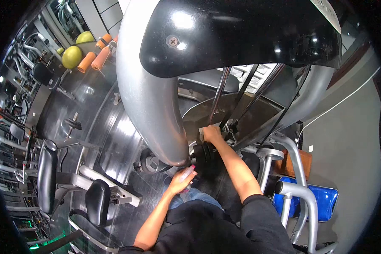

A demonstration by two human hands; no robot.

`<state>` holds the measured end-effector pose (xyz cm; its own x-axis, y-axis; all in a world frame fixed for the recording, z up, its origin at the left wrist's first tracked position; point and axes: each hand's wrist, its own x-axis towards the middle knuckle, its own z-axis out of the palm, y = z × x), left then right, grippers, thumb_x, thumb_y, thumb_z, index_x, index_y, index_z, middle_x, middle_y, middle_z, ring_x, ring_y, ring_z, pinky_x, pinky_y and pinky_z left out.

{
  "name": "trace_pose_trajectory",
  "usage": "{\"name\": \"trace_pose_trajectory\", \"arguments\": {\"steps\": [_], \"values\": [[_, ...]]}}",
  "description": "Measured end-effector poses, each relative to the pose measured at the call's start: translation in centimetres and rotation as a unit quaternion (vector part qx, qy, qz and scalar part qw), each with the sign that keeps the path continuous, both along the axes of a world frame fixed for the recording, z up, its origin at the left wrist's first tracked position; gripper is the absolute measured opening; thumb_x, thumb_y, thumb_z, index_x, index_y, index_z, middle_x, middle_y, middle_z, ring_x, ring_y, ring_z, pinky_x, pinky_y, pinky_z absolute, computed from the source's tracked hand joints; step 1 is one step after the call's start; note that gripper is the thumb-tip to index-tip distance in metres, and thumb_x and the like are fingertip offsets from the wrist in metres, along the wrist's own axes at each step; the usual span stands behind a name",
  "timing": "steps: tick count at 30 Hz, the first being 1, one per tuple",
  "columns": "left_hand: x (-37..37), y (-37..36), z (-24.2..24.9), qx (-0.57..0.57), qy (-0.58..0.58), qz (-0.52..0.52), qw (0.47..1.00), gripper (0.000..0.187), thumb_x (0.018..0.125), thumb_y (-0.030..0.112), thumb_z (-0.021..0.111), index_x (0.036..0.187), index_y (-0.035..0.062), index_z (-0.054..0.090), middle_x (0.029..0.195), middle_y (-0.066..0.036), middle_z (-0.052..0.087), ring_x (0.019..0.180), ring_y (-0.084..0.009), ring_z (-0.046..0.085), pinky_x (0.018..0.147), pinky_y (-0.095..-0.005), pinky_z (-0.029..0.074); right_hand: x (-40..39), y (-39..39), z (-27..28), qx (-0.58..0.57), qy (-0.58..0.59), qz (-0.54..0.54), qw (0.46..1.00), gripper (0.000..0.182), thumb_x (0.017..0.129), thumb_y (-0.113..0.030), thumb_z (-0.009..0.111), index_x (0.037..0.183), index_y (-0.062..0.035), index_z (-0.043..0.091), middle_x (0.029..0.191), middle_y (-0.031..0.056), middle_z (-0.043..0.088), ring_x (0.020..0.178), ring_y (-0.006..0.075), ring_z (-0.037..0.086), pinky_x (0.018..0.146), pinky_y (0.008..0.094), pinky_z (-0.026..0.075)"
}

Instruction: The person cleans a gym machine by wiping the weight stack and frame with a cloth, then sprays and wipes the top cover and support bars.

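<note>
My left hand (178,185) is closed around a clear spray bottle with pink parts (187,174), held low in front of my body. My right hand (212,133) reaches forward into the frame of a gym machine, its fingers closed on a pale cloth (202,132) that shows only in part. It is beside the lower ends of the machine's metal guide rods (220,93). Just below that hand are black round parts (204,151). The machine's thick silver tube (150,97) curves down between me and the floor on the left, under a large black cover (241,36).
A padded machine (48,182) stands on the left on the dark floor. Orange rollers (87,62) and yellow-green balls (72,57) lie at the back left. On the right are silver frame tubes (302,190), a blue pad (321,203) and a grey wall (347,139).
</note>
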<state>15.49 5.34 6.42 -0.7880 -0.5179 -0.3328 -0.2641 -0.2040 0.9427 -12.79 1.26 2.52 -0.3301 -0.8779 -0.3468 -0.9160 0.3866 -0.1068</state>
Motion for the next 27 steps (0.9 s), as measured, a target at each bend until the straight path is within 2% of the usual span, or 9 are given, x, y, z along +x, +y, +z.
{"name": "trace_pose_trajectory", "arguments": {"steps": [5,9,12,15,18,22,24,25,27], "values": [[-0.1,0.3,0.2,-0.016,0.020,0.007,1.000,0.025,0.097,0.028,0.061,0.101,0.0030,0.062,0.089,-0.002,0.066,0.067,-0.0081,0.060,0.061,-0.0255,0.050,1.5,-2.0,-4.7,0.100,-0.036,0.023,0.994,0.040,0.073,-0.030,0.065,0.107,-0.0100,0.074,0.114,0.0176,0.069,0.111,0.0307,0.065,0.091,0.0469,0.050],[-0.4,0.4,1.3,-0.006,0.014,0.002,1.000,0.024,0.098,0.027,0.061,0.101,0.0036,0.062,0.089,-0.002,0.065,0.065,-0.0082,0.059,0.062,-0.0253,0.050,1.9,-2.2,-2.5,0.098,-0.059,0.048,0.992,0.041,0.072,-0.030,0.064,0.102,-0.0047,0.074,0.109,0.0210,0.069,0.105,0.0340,0.066,0.091,0.0447,0.052],[-0.5,0.1,-0.2,-0.008,0.008,-0.044,0.999,0.038,0.099,0.027,0.058,0.127,0.0014,0.056,0.104,-0.006,0.066,0.075,-0.0099,0.059,0.069,-0.0261,0.051,2.0,-1.9,-1.5,0.078,-0.061,0.078,0.992,0.037,0.071,-0.026,0.063,0.102,-0.0101,0.075,0.107,0.0194,0.070,0.105,0.0350,0.066,0.090,0.0478,0.051],[-1.1,0.3,-0.9,-0.006,0.020,-0.025,0.999,0.026,0.097,0.028,0.061,0.104,0.0028,0.061,0.091,-0.003,0.066,0.070,-0.0084,0.060,0.063,-0.0263,0.051,3.1,-0.5,-0.9,-0.020,-0.110,0.104,0.988,0.031,0.072,-0.026,0.062,0.098,-0.0158,0.076,0.101,0.0203,0.070,0.098,0.0378,0.067,0.087,0.0493,0.052],[-1.2,-0.3,-0.4,-0.019,0.008,-0.051,0.998,0.030,0.097,0.030,0.061,0.108,0.0028,0.061,0.089,-0.003,0.066,0.071,-0.0093,0.060,0.063,-0.0269,0.051,4.9,1.3,1.5,-0.106,-0.123,0.161,0.974,0.028,0.078,-0.033,0.060,0.099,-0.0229,0.076,0.094,0.0160,0.071,0.089,0.0378,0.068,0.082,0.0480,0.054],[-1.1,-0.8,-0.1,-0.046,-0.009,-0.052,0.998,0.034,0.097,0.033,0.060,0.115,0.0033,0.060,0.086,-0.003,0.065,0.069,-0.0105,0.061,0.063,-0.0277,0.050,4.3,4.4,3.5,-0.161,-0.169,-0.032,0.972,0.026,0.077,-0.031,0.062,0.096,-0.0191,0.076,0.088,0.0119,0.072,0.085,0.0345,0.069,0.077,0.0476,0.054],[-0.9,-1.1,0.3,-0.075,-0.046,-0.081,0.993,0.038,0.097,0.035,0.060,0.120,0.0043,0.059,0.083,-0.005,0.063,0.067,-0.0118,0.061,0.063,-0.0291,0.050,3.3,6.8,2.8,-0.238,-0.166,-0.252,0.923,0.026,0.080,-0.031,0.063,0.097,-0.0164,0.075,0.088,0.0141,0.071,0.084,0.0353,0.068,0.075,0.0475,0.054],[-0.9,-1.3,0.3,-0.079,-0.047,-0.089,0.992,0.038,0.097,0.035,0.060,0.120,0.0043,0.059,0.083,-0.005,0.063,0.067,-0.0118,0.061,0.063,-0.0291,0.050,3.6,7.6,3.1,-0.242,-0.167,-0.260,0.920,0.026,0.080,-0.031,0.063,0.097,-0.0164,0.075,0.088,0.0141,0.071,0.084,0.0353,0.068,0.075,0.0475,0.054],[-0.6,-1.6,0.4,-0.080,-0.049,-0.094,0.991,0.039,0.096,0.037,0.061,0.120,0.0049,0.059,0.081,-0.006,0.062,0.066,-0.0126,0.062,0.063,-0.0300,0.050,5.6,9.6,3.4,-0.321,-0.159,-0.425,0.832,0.025,0.082,-0.030,0.063,0.099,-0.0137,0.074,0.088,0.0166,0.071,0.083,0.0375,0.068,0.074,0.0478,0.053]]}}
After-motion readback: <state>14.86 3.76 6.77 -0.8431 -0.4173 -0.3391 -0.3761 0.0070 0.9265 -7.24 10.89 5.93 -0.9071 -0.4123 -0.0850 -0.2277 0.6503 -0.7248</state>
